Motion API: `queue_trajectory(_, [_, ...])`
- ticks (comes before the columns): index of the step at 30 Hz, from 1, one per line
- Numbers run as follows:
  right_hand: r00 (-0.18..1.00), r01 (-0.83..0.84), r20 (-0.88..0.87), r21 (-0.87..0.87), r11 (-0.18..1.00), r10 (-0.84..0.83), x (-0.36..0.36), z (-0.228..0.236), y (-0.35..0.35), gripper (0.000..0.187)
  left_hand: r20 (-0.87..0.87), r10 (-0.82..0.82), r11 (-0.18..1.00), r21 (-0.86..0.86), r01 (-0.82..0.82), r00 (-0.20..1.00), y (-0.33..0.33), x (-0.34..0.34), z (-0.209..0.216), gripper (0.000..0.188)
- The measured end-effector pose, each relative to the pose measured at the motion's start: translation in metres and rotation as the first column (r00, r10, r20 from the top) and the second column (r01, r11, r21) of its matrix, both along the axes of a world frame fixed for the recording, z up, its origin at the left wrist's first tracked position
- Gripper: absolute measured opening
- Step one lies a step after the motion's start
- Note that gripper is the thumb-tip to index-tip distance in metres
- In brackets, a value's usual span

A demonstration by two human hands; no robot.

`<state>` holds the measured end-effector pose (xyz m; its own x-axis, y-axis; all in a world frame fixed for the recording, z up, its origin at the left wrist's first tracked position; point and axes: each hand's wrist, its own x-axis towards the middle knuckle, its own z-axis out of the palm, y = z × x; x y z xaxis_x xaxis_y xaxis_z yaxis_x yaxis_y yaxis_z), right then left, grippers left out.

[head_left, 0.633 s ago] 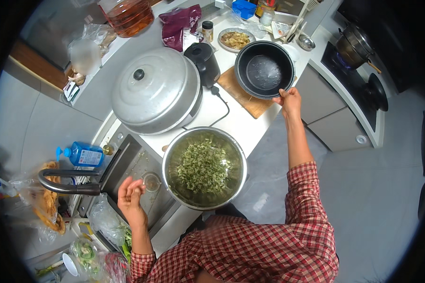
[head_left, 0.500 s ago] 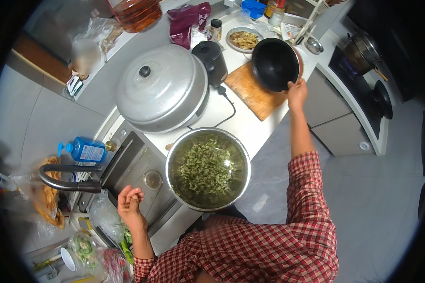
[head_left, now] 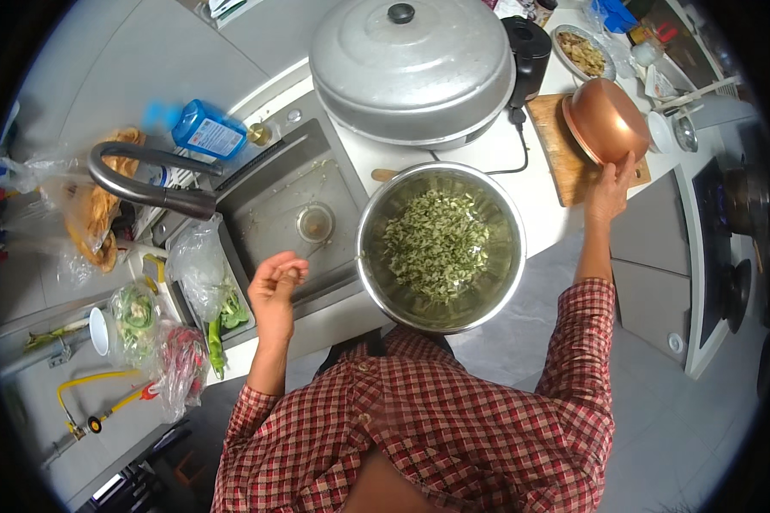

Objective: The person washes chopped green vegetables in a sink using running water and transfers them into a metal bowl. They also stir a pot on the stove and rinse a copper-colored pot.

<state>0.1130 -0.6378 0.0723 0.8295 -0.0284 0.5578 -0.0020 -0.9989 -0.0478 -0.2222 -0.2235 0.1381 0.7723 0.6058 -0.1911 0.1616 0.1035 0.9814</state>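
My right hand (head_left: pixel 609 190) grips a copper-coloured bowl (head_left: pixel 609 121) by its edge. The bowl is tipped on its side over a wooden cutting board (head_left: pixel 556 115), its base toward the upper right and its inside turned from view. Before my body stands a large steel bowl (head_left: pixel 370 256) with finely chopped green vegetables (head_left: pixel 441 239) in it. My left hand (head_left: pixel 275 286) hovers by the front edge of the sink (head_left: pixel 261 197), fingers loosely bent, nothing visible in them.
A big lidded aluminium pot (head_left: pixel 419 68) stands behind the steel bowl, beside a black kettle-like appliance (head_left: pixel 529 56) with a cord. A plate of food (head_left: pixel 583 53) is farther back. The faucet (head_left: pixel 150 184) arches over the sink's left; bagged vegetables (head_left: pixel 137 316) lie at lower left. The stove (head_left: pixel 717 205) is far right.
My right hand has turned the bowl over: its black inside faced up before, and now its copper outside shows. My left hand stays free near the sink. The view has swung.
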Motion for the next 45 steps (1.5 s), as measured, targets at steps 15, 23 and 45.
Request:
queue_trajectory(15, [0.708,0.237,-0.392,0.916,0.325,0.588,-0.157,0.019,0.046,0.047,-0.213,-0.544,0.763,-0.528,0.372,0.812,-0.056,0.035,-0.031,0.050])
queue_trajectory(23, [0.733,0.244,-0.393,0.914,0.324,0.556,-0.203,0.016,0.077,0.046,-0.119,-0.573,0.505,-0.830,0.235,0.811,-0.069,0.028,-0.087,0.052])
queue_trajectory(45, [0.365,-0.510,-0.478,0.615,0.601,0.799,-0.111,0.004,0.479,0.045,-0.180,-0.020,0.617,-0.776,-0.130,0.983,0.108,-0.120,-0.092,0.022])
